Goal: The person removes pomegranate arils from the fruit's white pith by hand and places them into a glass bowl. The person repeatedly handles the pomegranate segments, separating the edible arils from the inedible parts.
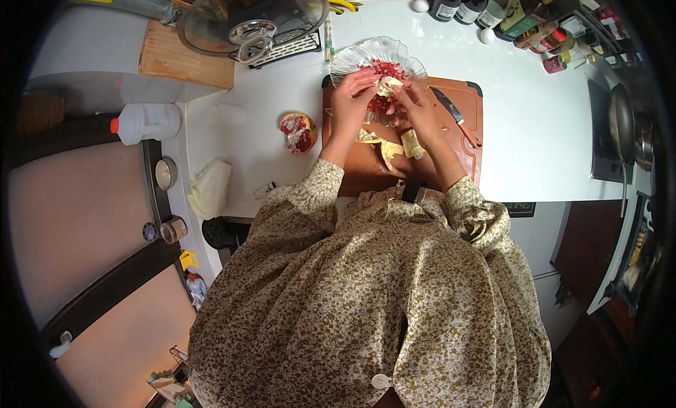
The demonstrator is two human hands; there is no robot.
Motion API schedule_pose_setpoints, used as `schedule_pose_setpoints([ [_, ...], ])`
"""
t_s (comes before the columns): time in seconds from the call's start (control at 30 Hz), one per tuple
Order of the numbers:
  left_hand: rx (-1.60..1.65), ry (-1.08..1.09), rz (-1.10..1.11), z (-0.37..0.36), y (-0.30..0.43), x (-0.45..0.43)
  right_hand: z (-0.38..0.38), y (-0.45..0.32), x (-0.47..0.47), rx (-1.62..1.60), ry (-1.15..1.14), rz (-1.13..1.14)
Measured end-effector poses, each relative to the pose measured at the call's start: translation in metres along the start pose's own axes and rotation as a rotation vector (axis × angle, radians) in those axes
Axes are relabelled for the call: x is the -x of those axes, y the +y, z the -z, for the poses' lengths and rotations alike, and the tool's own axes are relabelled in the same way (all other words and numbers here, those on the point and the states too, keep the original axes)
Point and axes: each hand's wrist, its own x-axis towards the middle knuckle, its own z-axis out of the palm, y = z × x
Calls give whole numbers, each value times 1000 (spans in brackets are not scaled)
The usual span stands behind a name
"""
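Over a fluted clear glass bowl (348, 56), my left hand (356, 96) and my right hand (414, 104) grip a pale piece of pomegranate (388, 86) from both sides. Loose red pomegranate seeds (388, 68) lie in the bowl. The bowl overlaps the far edge of a brown cutting board (364, 175). Yellow peel pieces (391, 153) rest on the board between my wrists. A knife (449, 105) with a brown handle lies to the right on the board. Left of the board sits an opened pomegranate portion (299, 133) with red seeds showing.
A cabbage piece (211, 188) and a white plastic jug (150, 123) are at the left. A glass pot lid (253, 19) stands upright before a wooden board (185, 56). Bottles (470, 6) and eggs (421, 6) line the back right; a pan (622, 122) is far right.
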Motion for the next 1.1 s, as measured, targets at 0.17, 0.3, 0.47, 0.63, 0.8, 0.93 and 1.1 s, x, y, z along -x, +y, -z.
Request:
schedule_pose_setpoints([
  [0.17,-16,-28,29,-5,13,4,11,4,-5,66,-90,-45],
  [0.3,-49,-41,-67,-7,3,6,2,2,-2,223,-47,-7],
  [0.47,1,-19,-59,-8,-5,3,-6,3,4,502,31,132],
  [0.63,-36,44,-80,-11,-9,2,-4,8,0,594,16,129],
  [0.8,-178,251,-35,-22,-4,7,-14,-3,6,748,125,261],
  [0.93,-505,199,-19,-21,-6,8,-15,-1,6,820,134,420],
  [1.1,-142,87,15,-5,-19,-1,-13,1,5,823,135,370],
])
